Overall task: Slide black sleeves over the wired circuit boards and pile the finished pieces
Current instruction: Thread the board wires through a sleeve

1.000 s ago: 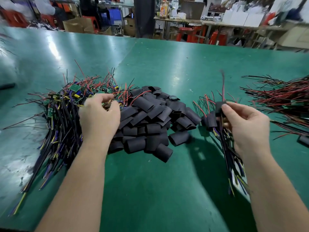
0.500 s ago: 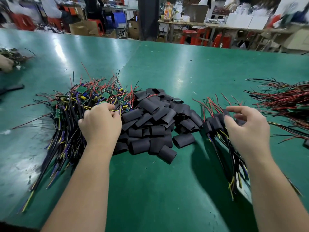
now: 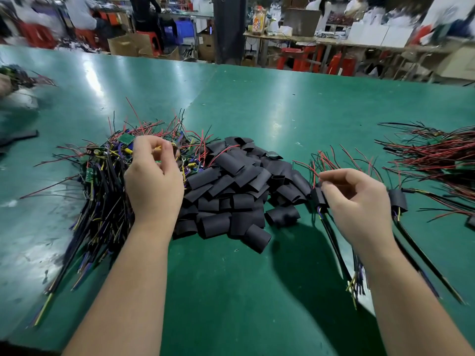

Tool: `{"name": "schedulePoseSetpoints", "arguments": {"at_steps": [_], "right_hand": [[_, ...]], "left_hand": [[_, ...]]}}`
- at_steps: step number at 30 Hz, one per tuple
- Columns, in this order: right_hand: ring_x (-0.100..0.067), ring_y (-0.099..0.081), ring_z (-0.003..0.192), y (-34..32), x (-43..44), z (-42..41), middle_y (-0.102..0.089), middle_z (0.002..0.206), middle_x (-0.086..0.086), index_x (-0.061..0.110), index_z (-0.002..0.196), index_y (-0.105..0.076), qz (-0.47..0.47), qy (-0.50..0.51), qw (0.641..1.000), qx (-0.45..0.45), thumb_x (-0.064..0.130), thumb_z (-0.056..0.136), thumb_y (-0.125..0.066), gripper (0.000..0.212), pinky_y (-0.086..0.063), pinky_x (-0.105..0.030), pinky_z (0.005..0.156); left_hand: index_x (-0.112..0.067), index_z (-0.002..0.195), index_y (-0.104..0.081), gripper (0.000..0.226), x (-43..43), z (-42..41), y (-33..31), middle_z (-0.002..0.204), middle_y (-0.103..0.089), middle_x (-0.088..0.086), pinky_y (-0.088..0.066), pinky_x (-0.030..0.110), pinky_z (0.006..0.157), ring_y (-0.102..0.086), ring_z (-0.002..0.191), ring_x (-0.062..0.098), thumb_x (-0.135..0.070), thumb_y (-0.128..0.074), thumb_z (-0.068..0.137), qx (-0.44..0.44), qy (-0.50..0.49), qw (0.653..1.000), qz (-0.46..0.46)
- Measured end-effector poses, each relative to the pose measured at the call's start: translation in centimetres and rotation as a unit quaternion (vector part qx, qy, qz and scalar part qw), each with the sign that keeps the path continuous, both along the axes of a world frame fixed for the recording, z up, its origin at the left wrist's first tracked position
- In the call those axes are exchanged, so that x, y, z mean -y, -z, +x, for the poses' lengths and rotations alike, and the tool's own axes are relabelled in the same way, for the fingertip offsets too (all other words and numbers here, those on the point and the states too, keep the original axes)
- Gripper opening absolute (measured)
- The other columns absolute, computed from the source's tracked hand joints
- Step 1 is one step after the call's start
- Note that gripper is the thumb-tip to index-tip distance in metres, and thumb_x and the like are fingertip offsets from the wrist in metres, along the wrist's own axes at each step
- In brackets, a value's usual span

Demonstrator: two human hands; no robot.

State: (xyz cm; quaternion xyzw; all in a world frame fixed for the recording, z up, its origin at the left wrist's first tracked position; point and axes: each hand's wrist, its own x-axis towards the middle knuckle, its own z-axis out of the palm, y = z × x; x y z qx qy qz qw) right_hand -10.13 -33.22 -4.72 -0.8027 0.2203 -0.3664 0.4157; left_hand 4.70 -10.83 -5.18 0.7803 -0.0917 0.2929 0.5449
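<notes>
A heap of wired circuit boards (image 3: 108, 176), small green boards with red, black, yellow and purple leads, lies at the left. My left hand (image 3: 154, 181) rests on its top, thumb and fingers pinched on one board's yellow-tipped part. A pile of short black sleeves (image 3: 231, 191) sits in the middle. To its right lie the sleeved pieces (image 3: 397, 200), their long leads running toward me. My right hand (image 3: 357, 199) hovers over them with curled fingers apart, fingertips by the red wires and nothing gripped.
The green table (image 3: 257, 111) stretches far back. A tangle of red and black wires (image 3: 437, 155) lies at the right edge. A black strip (image 3: 18, 137) and another person's hand (image 3: 3, 84) are at the far left. Benches, boxes and seated people are behind.
My right hand set its sleeved piece down on the pile at the right and let go. My left hand reached further up the board heap and pinched a board.
</notes>
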Motion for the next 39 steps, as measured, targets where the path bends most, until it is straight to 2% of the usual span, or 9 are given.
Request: {"name": "schedulePoseSetpoints", "arguments": {"at_steps": [4,8,12,15,19,27,31,34,39], "right_hand": [[-0.017,-0.069,0.066,-0.3,-0.9,0.2,-0.073,0.074,-0.004,0.014,0.082,-0.069,0.191,-0.08,0.978,0.023,-0.004,0.088,-0.057,0.022,-0.054,-0.024,0.064],[-0.018,-0.066,0.058,-0.8,-3.0,0.4,-0.072,0.085,-0.018,0.0,0.1,-0.065,0.489,-0.266,0.83,-0.033,0.002,0.085,-0.055,0.018,-0.054,-0.021,0.055],[-0.011,-0.06,0.056,-0.7,-4.0,1.0,-0.072,0.094,-0.007,0.01,0.11,-0.06,0.584,-0.321,0.744,-0.047,0.031,0.068,-0.065,0.047,-0.049,-0.017,0.056],[-0.006,-0.054,0.049,-0.6,-3.8,1.5,-0.071,0.085,-0.002,0.015,0.105,-0.062,0.593,-0.25,0.765,0.017,0.032,0.067,-0.064,0.042,-0.046,-0.014,0.048],[-0.008,-0.057,0.052,-0.2,-3.3,1.5,-0.064,0.075,-0.005,0.011,0.105,-0.064,0.537,-0.219,0.811,0.072,0.019,0.07,-0.063,0.036,-0.045,-0.014,0.049],[-0.014,-0.066,0.069,0.0,-3.9,1.1,-0.07,0.087,-0.007,0.009,0.114,-0.061,0.473,-0.297,0.825,0.091,0.011,0.075,-0.06,0.038,-0.052,-0.017,0.065],[-0.014,-0.066,0.07,0.1,-4.4,1.0,-0.071,0.086,-0.007,0.007,0.111,-0.061,0.45,-0.315,0.832,0.077,0.011,0.075,-0.057,0.035,-0.051,-0.018,0.067],[-0.015,-0.064,0.073,0.5,-4.6,1.2,-0.07,0.085,-0.003,0.01,0.109,-0.062,0.426,-0.302,0.85,0.064,0.007,0.079,-0.057,0.03,-0.052,-0.019,0.069],[-0.011,-0.058,0.061,1.4,-4.8,1.7,-0.066,0.069,0.001,0.01,0.101,-0.068,0.333,-0.2,0.921,0.007,0.004,0.08,-0.071,0.022,-0.049,-0.021,0.06]], "left_hand": [[-0.038,0.088,-0.043,0.014,0.4,-0.8,-0.8,0.074,-0.07,-0.01,-0.043,0.025,0.046,-0.056,0.041,0.01,-0.031,-0.046,0.1,0.057,0.126,0.987,-0.078],[-0.035,0.091,-0.051,0.011,1.9,-2.4,-0.6,0.071,-0.07,-0.005,-0.039,0.019,0.046,-0.055,0.045,-0.002,-0.027,-0.054,0.097,0.065,0.272,0.959,-0.035],[-0.034,0.098,-0.054,0.017,3.5,-4.0,0.4,0.074,-0.072,-0.006,-0.05,0.022,0.054,-0.066,0.057,0.006,-0.022,-0.062,0.09,0.032,0.384,0.922,0.034],[-0.041,0.112,-0.046,0.038,4.1,-4.6,1.0,0.077,-0.073,-0.008,-0.055,0.029,0.068,-0.07,0.067,0.011,-0.025,-0.067,0.085,0.002,0.422,0.903,0.084],[-0.027,0.105,-0.056,0.026,4.4,-4.7,1.2,0.074,-0.074,-0.008,-0.055,0.035,0.074,-0.07,0.072,0.013,-0.032,-0.069,0.083,-0.073,0.401,0.906,0.11],[-0.013,0.07,-0.072,0.015,4.6,-4.5,0.4,0.059,-0.068,0.001,-0.048,0.017,0.046,-0.06,0.051,0.007,-0.004,-0.07,0.083,-0.242,0.435,0.864,-0.075],[-0.024,0.077,-0.074,0.02,4.5,-4.6,0.8,0.053,-0.061,-0.009,-0.038,0.017,0.044,-0.047,0.044,0.007,-0.025,-0.061,0.092,-0.149,0.422,0.892,0.064],[-0.02,0.086,-0.074,0.032,4.4,-4.8,0.8,0.073,-0.07,0.003,-0.05,0.037,0.063,-0.062,0.07,0.026,-0.038,-0.048,0.09,-0.079,0.388,0.893,0.214],[-0.021,0.086,-0.07,0.017,4.4,-5.4,0.6,0.073,-0.05,-0.005,-0.035,0.032,0.062,-0.055,0.084,0.024,-0.023,-0.054,0.09,0.018,0.343,0.865,0.367]]}}
